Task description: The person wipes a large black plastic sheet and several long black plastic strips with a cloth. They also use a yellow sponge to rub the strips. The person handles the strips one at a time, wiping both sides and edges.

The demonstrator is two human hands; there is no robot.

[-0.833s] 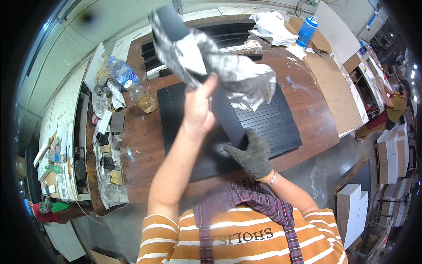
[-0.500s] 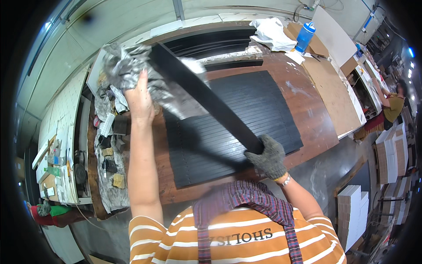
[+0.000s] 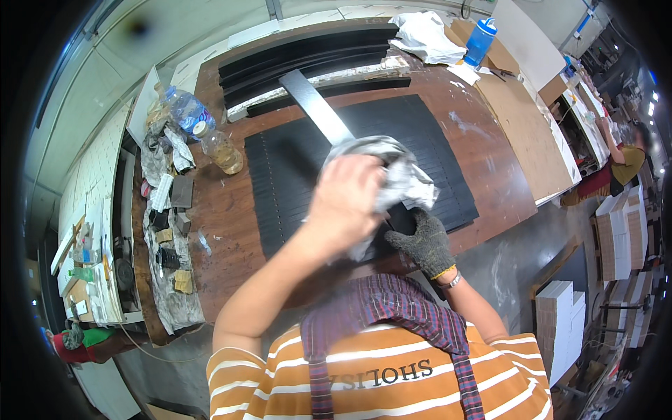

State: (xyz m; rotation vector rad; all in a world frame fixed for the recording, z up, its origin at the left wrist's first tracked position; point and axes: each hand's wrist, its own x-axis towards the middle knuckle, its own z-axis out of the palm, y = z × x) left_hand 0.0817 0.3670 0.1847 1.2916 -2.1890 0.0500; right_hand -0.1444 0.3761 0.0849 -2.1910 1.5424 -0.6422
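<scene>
My bare left hand (image 3: pixel 344 199) is closed on a crumpled grey-and-white cloth (image 3: pixel 406 171), which wraps over a long black strip (image 3: pixel 315 105). The strip slants from far left to near right, and its far part shines with reflected light. In a grey knitted glove, my right hand (image 3: pixel 425 243) grips the strip's near end. Below it, black strips lie side by side as a flat sheet (image 3: pixel 427 136) on the brown table. The cloth and my left hand hide the middle of the strip.
More black strips (image 3: pixel 301 59) are stacked at the table's far side. Two plastic bottles (image 3: pixel 222 150) stand at the left, near blocks and stained cloth. A blue bottle (image 3: pixel 480 42) and a white bag (image 3: pixel 427 36) sit far right. People work at both sides.
My left hand has slid the cloth from the strip's far end back toward my right hand. The far part of the strip now shows bare and shiny. My right hand keeps its hold.
</scene>
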